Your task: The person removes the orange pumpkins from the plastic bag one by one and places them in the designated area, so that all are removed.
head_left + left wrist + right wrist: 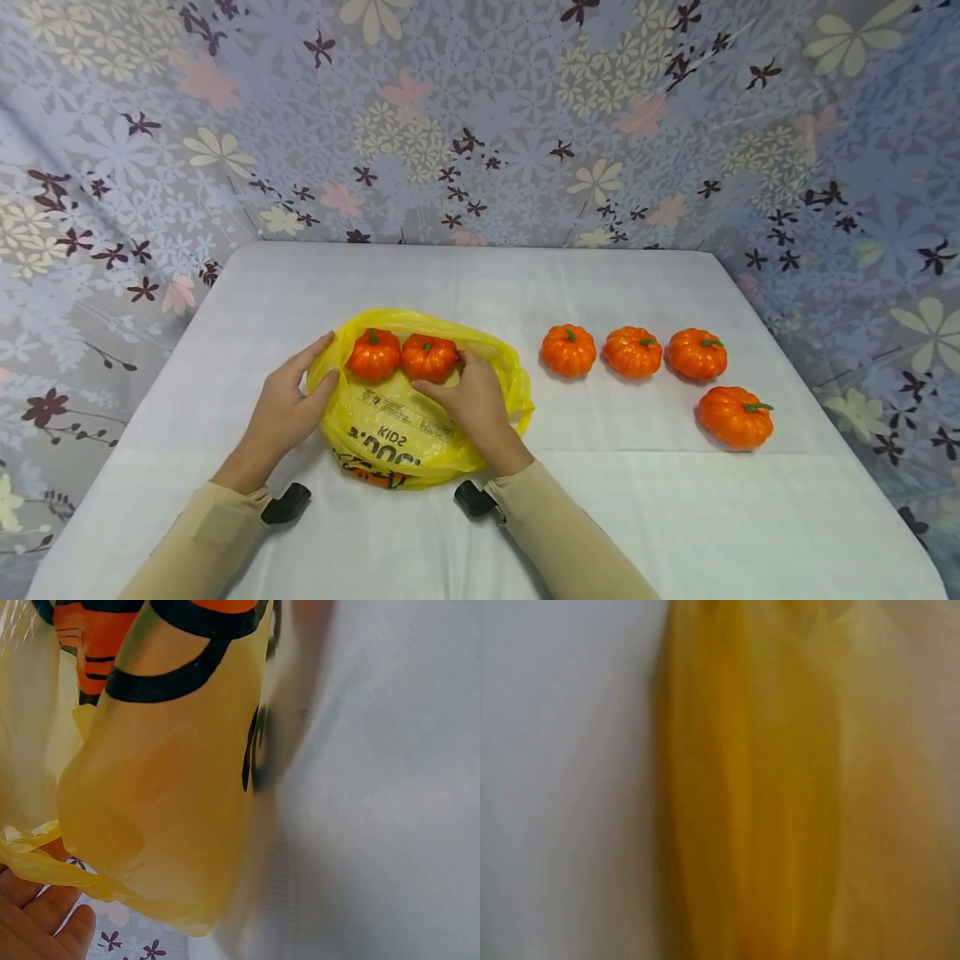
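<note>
A yellow plastic bag (375, 458) with black print lies with its mouth spread wide. Inside it sit two small orange pumpkins with green stems, a left pumpkin (373, 356) and a right pumpkin (429, 358), side by side. My left hand (288, 400) holds the bag's left rim between thumb and fingers; in the left wrist view its fingers (49, 907) show by the yellow edge. Reaching into the bag, my right hand (476, 404) grips the right pumpkin from its right side, fingertips partly hidden. Blurred yellow plastic (765, 787) fills much of the right wrist view.
Several more orange pumpkins stand right of the bag: three in a row, among them the nearest one (568, 351), and another pumpkin (735, 417) closer to the front. A white cloth (637, 500) covers the table. Flowered fabric (480, 125) hangs behind it and at the sides.
</note>
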A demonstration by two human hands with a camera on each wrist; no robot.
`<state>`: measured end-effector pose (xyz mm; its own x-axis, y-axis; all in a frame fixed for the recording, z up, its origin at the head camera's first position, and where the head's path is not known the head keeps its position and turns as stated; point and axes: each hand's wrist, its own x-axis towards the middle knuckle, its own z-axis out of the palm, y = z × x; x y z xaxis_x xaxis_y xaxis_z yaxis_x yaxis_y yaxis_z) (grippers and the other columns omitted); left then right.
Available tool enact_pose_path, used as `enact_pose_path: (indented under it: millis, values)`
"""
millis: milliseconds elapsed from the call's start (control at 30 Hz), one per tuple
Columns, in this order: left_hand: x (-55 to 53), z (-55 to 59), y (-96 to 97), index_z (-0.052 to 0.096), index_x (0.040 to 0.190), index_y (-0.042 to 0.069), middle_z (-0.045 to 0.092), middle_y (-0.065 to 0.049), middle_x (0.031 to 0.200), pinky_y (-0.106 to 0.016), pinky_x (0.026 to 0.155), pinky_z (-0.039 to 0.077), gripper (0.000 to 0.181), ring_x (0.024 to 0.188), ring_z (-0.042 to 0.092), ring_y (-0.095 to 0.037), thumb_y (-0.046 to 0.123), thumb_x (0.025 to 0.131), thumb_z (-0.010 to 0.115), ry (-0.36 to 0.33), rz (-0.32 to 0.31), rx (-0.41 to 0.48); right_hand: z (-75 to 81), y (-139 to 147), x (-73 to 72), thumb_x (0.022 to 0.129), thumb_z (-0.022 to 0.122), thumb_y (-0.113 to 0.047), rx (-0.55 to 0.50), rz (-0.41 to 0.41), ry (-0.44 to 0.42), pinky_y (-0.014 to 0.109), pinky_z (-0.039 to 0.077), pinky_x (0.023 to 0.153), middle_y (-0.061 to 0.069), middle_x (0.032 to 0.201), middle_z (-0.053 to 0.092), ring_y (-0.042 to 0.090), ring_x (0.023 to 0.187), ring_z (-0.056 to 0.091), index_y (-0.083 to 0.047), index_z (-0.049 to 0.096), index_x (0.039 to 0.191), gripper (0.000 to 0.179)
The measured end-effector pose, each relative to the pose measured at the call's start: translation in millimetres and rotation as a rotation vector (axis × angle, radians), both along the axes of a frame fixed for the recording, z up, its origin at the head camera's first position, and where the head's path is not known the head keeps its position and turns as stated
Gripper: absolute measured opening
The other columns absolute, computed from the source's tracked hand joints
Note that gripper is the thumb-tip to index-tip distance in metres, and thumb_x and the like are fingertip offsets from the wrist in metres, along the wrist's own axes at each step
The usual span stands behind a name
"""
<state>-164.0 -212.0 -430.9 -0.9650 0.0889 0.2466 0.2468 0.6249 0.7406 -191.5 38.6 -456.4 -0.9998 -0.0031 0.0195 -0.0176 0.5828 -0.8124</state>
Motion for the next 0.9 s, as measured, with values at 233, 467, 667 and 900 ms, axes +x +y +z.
enact_pose_path:
  millis: [233,467,667,900]
  values:
    - [-0.8,1.9,-0.7,0.041,0.152,0.001,0.042,-0.017,0.155,-0.058,0.115,0.030,0.054,0.142,0.037,-0.039,0.017,0.103,0.055,-0.003,0.002,-0.003,-2.9,-1,-2.7,0.080,0.085,-0.042,0.043,-0.025,0.025,0.036,0.054,0.091,0.009,0.119,0.066,0.023,0.105,0.062,-0.003,0.062,0.127,0.066]
    - [-1.5,2.3,-1.9,0.041,0.153,0.002,0.042,-0.015,0.155,-0.058,0.114,0.031,0.054,0.142,0.037,-0.038,0.017,0.102,0.055,-0.010,0.010,-0.009,-3.0,6,1.3,0.079,0.086,-0.040,-0.051,-0.020,0.001,0.032,0.052,0.076,0.005,0.101,0.066,0.021,0.087,0.057,-0.006,0.066,0.123,0.059]
    - [-2.9,1.7,-4.1,0.041,0.152,0.002,0.042,-0.016,0.155,-0.058,0.115,0.031,0.054,0.142,0.037,-0.038,0.016,0.102,0.055,-0.008,0.004,-0.006,6.6,15,12.0,0.076,0.089,-0.039,-0.155,0.016,-0.008,0.035,0.055,0.091,0.002,0.116,0.068,0.021,0.104,0.064,-0.010,0.065,0.130,0.066]
    - [-5.2,0.8,-6.1,0.043,0.151,0.001,0.044,-0.016,0.153,-0.058,0.114,0.031,0.053,0.141,0.039,-0.038,0.015,0.102,0.056,0.021,-0.003,-0.006,20.1,25,21.8,0.073,0.092,-0.036,-0.240,0.073,0.043,0.034,0.055,0.093,0.003,0.116,0.068,0.021,0.105,0.065,-0.008,0.066,0.128,0.067]
